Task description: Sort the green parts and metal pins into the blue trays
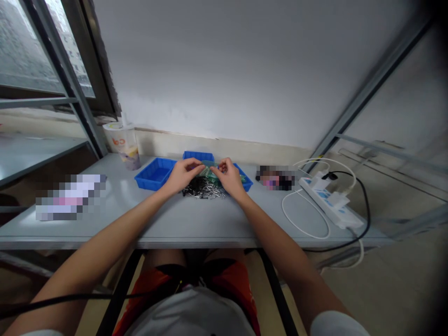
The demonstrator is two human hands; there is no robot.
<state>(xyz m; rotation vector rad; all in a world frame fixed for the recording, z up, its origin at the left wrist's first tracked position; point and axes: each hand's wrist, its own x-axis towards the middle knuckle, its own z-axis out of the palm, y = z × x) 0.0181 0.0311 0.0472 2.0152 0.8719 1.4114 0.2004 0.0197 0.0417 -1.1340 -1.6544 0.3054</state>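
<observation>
Item 1: grey flat-topped bench (196, 224), nearest edge at the seated person's lap.

Item 2: white plastic power strip (331, 203) with looped white cable (297, 224), off to the right, probably kept clear of the working spot.

Item 3: loose pile of small black and silver metal pins (203, 189), lying on the bench just beneath the hands, seemingly for easy reach.

Item 4: left hand (182, 175) and right hand (229, 177), held close together above the pile. Each grip was closed to a fingertip pinch on one end of a small green flat piece (209, 164), which was held level between them, clear of the bench.

Item 5: three shallow blue plastic trays (156, 173), ranged just behind the hands. Contents could not be made out.

Item 6: clear plastic drink cup (126, 147), upright at the far left by the wall.
</observation>
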